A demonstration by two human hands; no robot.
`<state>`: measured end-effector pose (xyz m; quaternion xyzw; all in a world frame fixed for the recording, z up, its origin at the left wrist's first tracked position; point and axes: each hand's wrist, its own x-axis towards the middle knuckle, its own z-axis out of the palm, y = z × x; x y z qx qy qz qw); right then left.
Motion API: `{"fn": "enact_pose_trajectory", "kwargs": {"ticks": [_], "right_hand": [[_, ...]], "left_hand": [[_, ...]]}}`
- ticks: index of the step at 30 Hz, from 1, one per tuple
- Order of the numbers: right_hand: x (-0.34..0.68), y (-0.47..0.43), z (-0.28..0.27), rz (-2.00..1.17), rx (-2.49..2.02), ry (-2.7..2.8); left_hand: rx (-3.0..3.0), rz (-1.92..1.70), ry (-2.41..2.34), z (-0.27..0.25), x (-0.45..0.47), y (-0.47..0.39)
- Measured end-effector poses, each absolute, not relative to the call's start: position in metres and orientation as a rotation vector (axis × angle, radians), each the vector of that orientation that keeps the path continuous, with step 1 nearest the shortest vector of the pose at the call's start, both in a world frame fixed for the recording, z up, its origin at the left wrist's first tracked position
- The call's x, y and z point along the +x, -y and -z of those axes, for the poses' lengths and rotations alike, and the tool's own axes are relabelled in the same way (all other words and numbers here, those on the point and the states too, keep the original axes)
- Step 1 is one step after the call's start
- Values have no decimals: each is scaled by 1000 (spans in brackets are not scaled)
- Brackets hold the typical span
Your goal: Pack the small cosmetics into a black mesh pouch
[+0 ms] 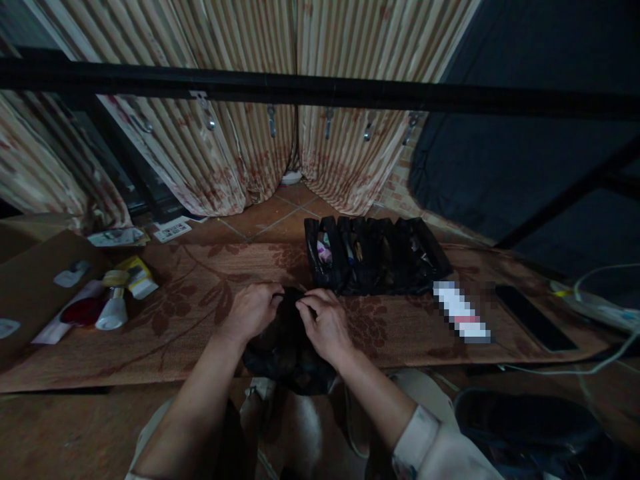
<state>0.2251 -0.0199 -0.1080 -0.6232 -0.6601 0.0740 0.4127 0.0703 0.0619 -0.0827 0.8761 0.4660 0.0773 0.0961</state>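
My left hand [256,308] and my right hand [324,324] meet at the top of a dark, limp black bag [290,353]. Both have their fingers closed in a pinch on its upper edge, one on each side. The bag looks thin and partly see-through, and its lower part hangs over the near edge of the table. What it holds, if anything, is too dark to make out. Just beyond my right hand stands a row of black open-topped bags [375,257] with small items inside, one of them pinkish-white.
The table [195,313] has a brown leaf-patterned cover. On the left are a cardboard box [35,280], a white bulb-shaped item [113,310] and a yellow packet [139,275]. A dark flat slab [536,317] lies right. A black bar [300,90] with hooks crosses ahead.
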Motion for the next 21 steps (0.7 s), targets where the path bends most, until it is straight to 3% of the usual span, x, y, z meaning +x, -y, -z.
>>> {"fn": "enact_pose_trajectory", "kwargs": {"ticks": [8, 13, 21], "right_hand": [[226, 20, 110, -128, -1590, 1611], [216, 32, 99, -65, -1310, 1733], [197, 58, 85, -438, -1172, 2388]], "left_hand": [[2548, -291, -1441, 76, 75, -61], [2511, -276, -1570, 73, 76, -62], [2336, -306, -1865, 69, 63, -72]]}}
